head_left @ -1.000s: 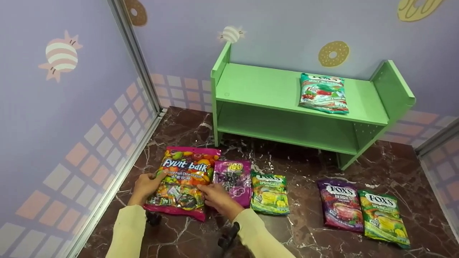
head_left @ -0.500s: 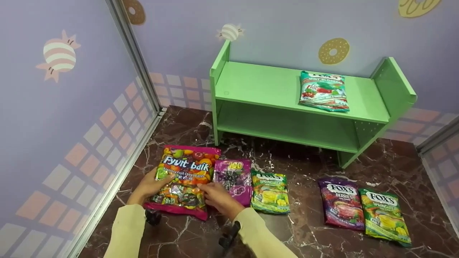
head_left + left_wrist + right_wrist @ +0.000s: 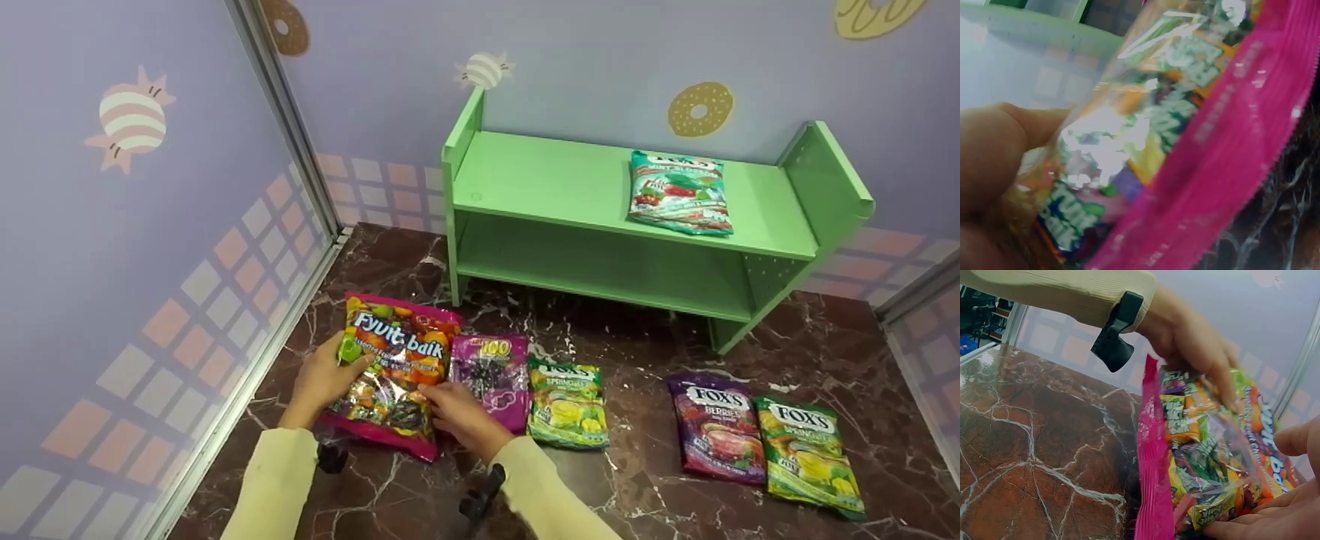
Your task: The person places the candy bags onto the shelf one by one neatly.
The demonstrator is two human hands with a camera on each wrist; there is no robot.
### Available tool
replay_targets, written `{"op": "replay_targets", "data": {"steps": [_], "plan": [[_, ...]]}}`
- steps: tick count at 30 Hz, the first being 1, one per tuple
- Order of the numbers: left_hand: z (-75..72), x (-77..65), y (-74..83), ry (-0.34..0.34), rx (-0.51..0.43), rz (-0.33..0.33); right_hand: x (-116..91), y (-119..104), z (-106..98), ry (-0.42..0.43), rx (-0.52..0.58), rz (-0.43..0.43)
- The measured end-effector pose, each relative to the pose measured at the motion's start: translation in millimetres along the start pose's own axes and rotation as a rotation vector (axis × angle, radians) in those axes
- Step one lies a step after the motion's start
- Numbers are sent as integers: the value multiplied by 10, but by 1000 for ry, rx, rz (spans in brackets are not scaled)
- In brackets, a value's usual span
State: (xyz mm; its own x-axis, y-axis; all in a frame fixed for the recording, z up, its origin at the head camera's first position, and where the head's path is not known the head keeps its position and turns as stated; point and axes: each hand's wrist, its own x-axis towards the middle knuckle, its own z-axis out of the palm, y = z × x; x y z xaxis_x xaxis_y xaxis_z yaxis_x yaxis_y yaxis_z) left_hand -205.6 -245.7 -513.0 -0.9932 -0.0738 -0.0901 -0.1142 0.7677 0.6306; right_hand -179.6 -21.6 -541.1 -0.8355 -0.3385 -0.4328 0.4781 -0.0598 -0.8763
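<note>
A large bag of Fyuit baik chewy candy (image 3: 401, 364), with magenta ends and a clear window, is between both hands. My left hand (image 3: 324, 381) grips its left side, thumb over the front. At the right edge my right hand (image 3: 466, 414) holds it; in the right wrist view the thumb of the right hand (image 3: 1297, 489) is at the front and the fingers reach beneath. The left wrist view shows the magenta seal (image 3: 1230, 140) and wrapped candies inside. Just right of it lies a purple candy bag marked 100 (image 3: 491, 382), then a green Fox's Spring Tea bag (image 3: 568, 405).
Behind stands a green two-level shelf (image 3: 540, 172) with a Fox's Mint Blossom bag (image 3: 680, 193) on top. Farther right on the brown marble surface (image 3: 637, 480) lie a Fox's Berries bag (image 3: 718, 431) and another Spring Tea bag (image 3: 810, 454). A wall (image 3: 112, 262) borders the left.
The left side of the Fyuit baik bag has come up and the bag has turned slightly clockwise. My left hand has shifted right and away from me with it; the right hand has barely moved.
</note>
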Motion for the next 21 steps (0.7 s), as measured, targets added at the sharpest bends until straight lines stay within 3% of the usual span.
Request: {"op": "replay_targets", "data": {"steps": [8, 16, 21], "plan": [[-15, -100, 273, 191, 109, 155, 3, 21, 1, 1, 16, -5], [-58, -213, 577, 245, 244, 253, -3, 45, 17, 9, 38, 0], [-128, -257, 716, 299, 282, 322, 1, 26, -21, -31, 83, -28]]}}
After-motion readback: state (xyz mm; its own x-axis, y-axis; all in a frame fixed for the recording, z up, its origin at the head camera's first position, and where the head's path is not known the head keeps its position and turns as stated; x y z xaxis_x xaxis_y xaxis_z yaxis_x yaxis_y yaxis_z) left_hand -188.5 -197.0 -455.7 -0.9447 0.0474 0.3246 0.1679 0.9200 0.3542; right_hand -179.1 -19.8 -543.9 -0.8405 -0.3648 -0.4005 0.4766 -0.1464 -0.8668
